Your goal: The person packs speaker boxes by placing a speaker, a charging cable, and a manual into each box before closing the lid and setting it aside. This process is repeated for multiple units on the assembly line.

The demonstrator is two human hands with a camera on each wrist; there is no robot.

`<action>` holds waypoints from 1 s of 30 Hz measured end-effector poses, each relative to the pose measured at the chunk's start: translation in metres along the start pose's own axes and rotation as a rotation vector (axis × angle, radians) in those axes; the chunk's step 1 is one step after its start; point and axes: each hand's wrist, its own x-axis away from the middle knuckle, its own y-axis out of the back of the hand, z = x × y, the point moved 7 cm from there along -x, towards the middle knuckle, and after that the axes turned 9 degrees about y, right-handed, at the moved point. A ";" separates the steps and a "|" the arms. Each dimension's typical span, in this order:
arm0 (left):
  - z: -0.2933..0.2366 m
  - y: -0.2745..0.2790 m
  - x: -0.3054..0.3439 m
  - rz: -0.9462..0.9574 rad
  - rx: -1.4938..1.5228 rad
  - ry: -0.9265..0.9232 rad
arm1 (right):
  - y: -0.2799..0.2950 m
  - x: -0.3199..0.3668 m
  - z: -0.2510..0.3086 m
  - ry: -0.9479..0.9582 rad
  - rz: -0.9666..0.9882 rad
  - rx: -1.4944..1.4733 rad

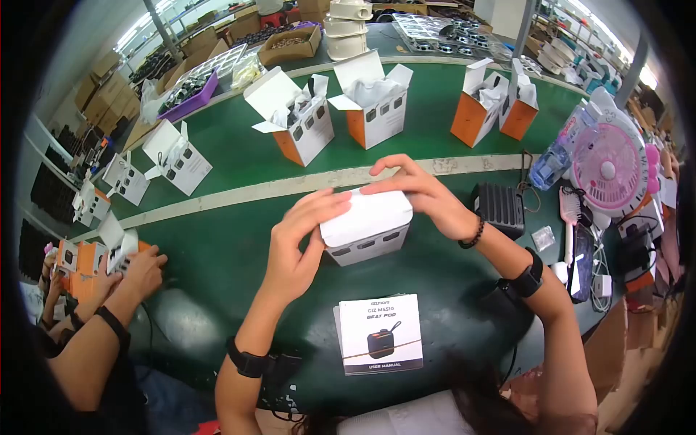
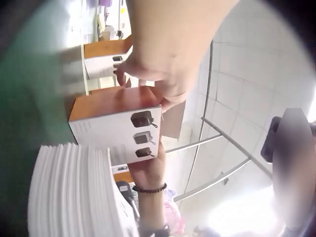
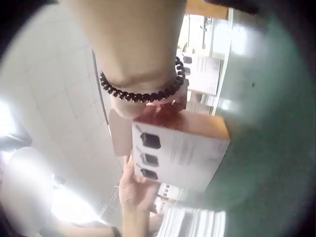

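At the middle of the head view I hold a white and orange product box [image 1: 366, 221] just above the green table [image 1: 217, 246]. My left hand [image 1: 304, 228] grips its left end, fingers on the lid and thumb down the side. My right hand [image 1: 419, 194] grips the right end, fingers spread over the white lid. The left wrist view shows the box [image 2: 113, 126] with three speaker pictures on its white face, my left hand [image 2: 158, 64] above it and my right hand [image 2: 148, 173] below. The right wrist view shows the box [image 3: 182, 153] under my right hand [image 3: 153, 106].
A stack of user manuals [image 1: 380, 333] lies in front of me. A black speaker [image 1: 499, 209] sits right of the box, beside a pink fan [image 1: 609, 167] and a bottle [image 1: 551, 163]. Several open boxes [image 1: 373, 101] stand beyond the pale stripe. Another person's hands [image 1: 141, 268] work at the left.
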 end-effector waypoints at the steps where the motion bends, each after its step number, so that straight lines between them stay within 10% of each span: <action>1: -0.010 -0.002 0.004 0.064 -0.364 -0.163 | -0.001 -0.001 0.004 -0.001 0.004 -0.001; 30: -0.003 0.081 0.050 0.163 -0.606 -0.397 | -0.114 -0.043 0.034 0.142 0.073 0.691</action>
